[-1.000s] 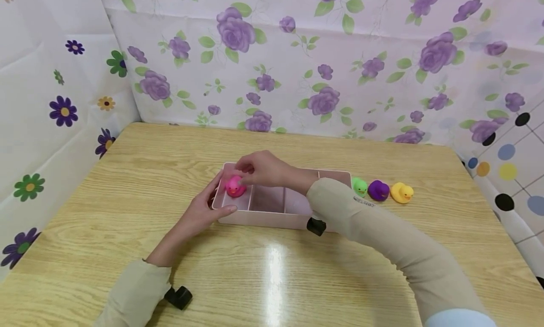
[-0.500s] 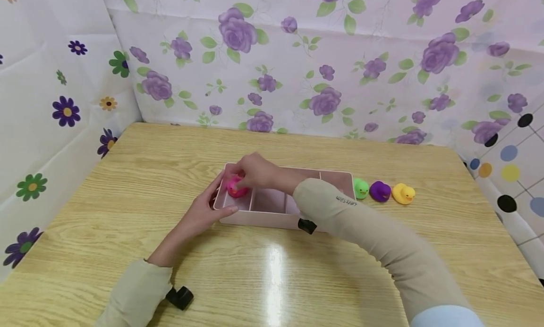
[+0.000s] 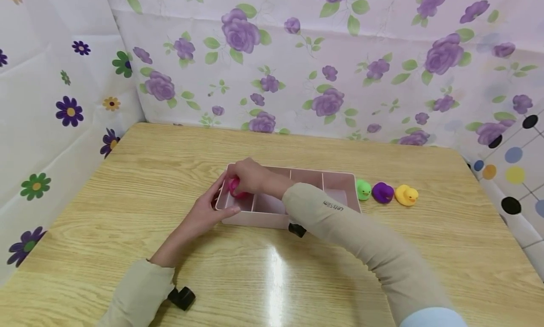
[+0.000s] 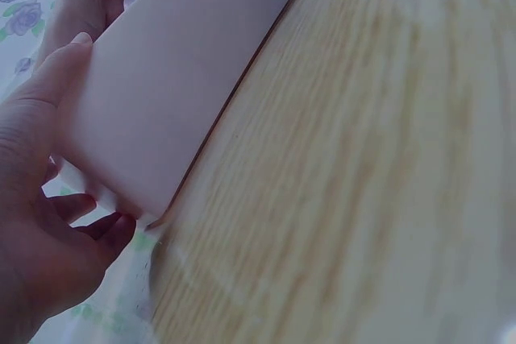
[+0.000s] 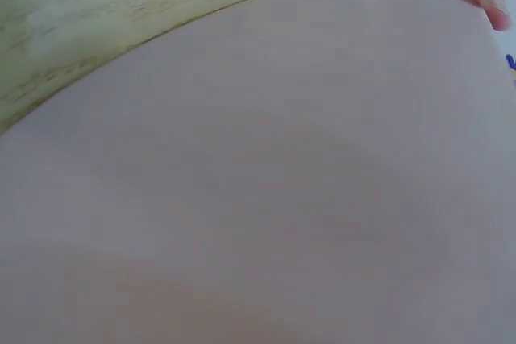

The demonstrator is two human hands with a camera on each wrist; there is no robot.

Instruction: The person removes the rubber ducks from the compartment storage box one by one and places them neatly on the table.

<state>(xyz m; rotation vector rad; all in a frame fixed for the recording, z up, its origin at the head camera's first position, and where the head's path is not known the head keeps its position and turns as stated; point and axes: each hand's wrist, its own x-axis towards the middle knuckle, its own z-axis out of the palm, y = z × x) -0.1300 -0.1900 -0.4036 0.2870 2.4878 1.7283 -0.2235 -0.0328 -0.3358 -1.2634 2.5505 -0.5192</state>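
A pink divided box [image 3: 255,219] stands on the table, its long front wall toward me. My left hand [image 3: 203,213] grips its left end; in the left wrist view the thumb [image 4: 56,70] lies along the top edge and the fingertips [image 4: 118,231] bend against the end wall. Inside the leftmost compartment, my right hand [image 3: 250,177] pinches a bright pink rubber duck [image 3: 235,188], mostly covered by the fingers. The box's pale outer wall [image 5: 266,142] fills most of the right wrist view, which hides the right fingers.
Right of the box sit a green rubber duck [image 3: 363,190], a purple one [image 3: 383,193] and a yellow one [image 3: 406,195] in a row, the green close to the end wall. A flowered cloth [image 3: 293,58] hangs behind the wooden table [image 3: 238,270].
My right hand has moved left and down onto the pink duck and closed its fingers around it, covering more of it. The left hand keeps its hold on the box.
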